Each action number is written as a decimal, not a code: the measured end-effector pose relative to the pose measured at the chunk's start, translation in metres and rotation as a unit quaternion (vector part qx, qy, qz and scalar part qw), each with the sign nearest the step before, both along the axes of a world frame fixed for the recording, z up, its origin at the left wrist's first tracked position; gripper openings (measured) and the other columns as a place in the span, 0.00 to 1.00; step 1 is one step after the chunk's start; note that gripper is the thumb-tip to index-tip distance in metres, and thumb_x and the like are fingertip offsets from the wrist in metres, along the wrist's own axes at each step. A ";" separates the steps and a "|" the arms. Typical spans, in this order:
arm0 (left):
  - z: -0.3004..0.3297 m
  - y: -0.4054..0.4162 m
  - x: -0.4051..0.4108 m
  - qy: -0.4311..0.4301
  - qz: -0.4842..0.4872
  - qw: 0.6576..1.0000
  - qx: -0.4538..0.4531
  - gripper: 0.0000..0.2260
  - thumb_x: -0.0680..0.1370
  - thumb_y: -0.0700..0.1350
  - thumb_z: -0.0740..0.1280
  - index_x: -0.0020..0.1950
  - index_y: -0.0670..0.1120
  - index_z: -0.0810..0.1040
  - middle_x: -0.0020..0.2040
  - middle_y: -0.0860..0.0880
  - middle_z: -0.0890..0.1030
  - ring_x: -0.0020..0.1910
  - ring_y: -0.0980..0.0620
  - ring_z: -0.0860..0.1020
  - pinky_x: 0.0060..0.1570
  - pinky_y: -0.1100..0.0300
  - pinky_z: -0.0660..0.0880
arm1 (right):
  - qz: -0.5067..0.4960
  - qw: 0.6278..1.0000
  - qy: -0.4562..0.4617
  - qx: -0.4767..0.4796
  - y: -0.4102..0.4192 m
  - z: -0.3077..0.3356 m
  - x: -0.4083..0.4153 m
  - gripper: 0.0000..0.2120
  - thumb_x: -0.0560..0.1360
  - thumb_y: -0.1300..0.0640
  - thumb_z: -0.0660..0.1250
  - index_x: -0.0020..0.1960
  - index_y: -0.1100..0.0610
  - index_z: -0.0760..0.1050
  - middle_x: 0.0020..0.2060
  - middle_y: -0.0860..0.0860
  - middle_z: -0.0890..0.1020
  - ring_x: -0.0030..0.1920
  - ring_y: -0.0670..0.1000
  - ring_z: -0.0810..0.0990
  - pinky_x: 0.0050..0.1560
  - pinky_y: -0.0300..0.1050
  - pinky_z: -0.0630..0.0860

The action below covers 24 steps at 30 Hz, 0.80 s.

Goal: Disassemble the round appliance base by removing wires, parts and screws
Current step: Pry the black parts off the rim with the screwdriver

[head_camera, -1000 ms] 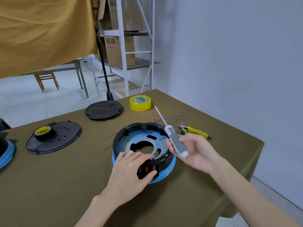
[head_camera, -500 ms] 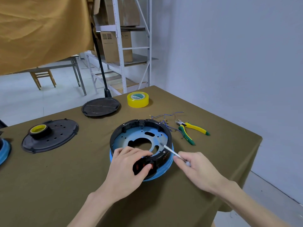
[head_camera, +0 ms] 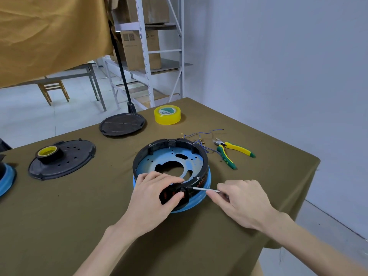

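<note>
- Left hand (head_camera: 153,198): lies over the near rim of the round appliance base (head_camera: 171,168); fingers curl over the top and the thumb presses the front of a black connector block (head_camera: 174,195) with orange-red inserts, gripping it.
- Right hand (head_camera: 242,200): fingers curled round a screwdriver (head_camera: 203,189); the handle is hidden inside the hand, only the thin metal shaft shows, its tip touching the right edge of the connector block.
- Round appliance base: black ring wall on a blue lower shell, blue inner plate with an irregular central opening; sits on the desk (head_camera: 79,216) right of centre, just in front of both hands. The left hand covers part of its near rim.
- Loose wires (head_camera: 203,136): thin blue strands, lying at the far right rim of the base and trailing onto the desk.
- Pliers (head_camera: 231,154): yellow-and-green handles, lying flat just right of the base, beside the wires.
- Yellow tape roll (head_camera: 167,114): flat on the desk, beyond the base, near the far edge.
- Black round cover (head_camera: 122,124): left of the yellow tape roll.
- Black perforated disc (head_camera: 75,158): well left of the base, carrying a small black tape roll (head_camera: 47,154) with a yellow core.
- Blue-rimmed object (head_camera: 8,180): cut off at the left edge.
- Desk: covered in olive cloth.
- Metal shelving (head_camera: 147,56): beyond the desk, holding cardboard boxes.
</note>
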State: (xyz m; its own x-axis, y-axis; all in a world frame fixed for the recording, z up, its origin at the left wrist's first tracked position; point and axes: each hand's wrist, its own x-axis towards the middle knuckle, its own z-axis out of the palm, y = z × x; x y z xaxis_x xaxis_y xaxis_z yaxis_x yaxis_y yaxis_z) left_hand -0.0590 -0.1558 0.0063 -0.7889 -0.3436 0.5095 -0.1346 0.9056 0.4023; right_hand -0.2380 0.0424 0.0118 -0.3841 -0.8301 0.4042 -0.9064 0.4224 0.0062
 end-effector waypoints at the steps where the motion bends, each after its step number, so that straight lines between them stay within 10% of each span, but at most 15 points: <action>1: 0.000 0.000 0.000 0.002 -0.001 1.000 0.002 0.15 0.78 0.63 0.63 0.61 0.62 0.82 0.51 0.71 0.80 0.60 0.66 0.71 0.65 0.67 0.58 | -0.003 1.000 0.005 0.008 0.000 0.000 0.001 0.29 0.82 0.31 0.43 0.29 0.48 0.56 0.23 0.46 0.66 0.23 0.48 0.60 0.25 0.39 0.49; 24: 0.000 -0.003 0.002 -0.022 -0.012 0.999 0.025 0.19 0.78 0.51 0.75 0.68 0.59 0.81 0.57 0.69 0.82 0.60 0.66 0.73 0.63 0.66 0.60 | -0.050 0.996 0.037 0.071 -0.001 0.015 0.017 0.38 0.77 0.29 0.33 0.28 0.54 0.63 0.22 0.48 0.68 0.22 0.51 0.64 0.26 0.44 0.55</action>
State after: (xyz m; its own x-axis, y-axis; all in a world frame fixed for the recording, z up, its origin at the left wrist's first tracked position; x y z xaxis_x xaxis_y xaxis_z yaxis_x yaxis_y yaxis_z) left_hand -0.0569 -0.1585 0.0066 -0.8183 -0.3484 0.4572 -0.1319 0.8880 0.4406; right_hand -0.2214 0.0413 0.0266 -0.4418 -0.8397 0.3159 -0.8546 0.5011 0.1366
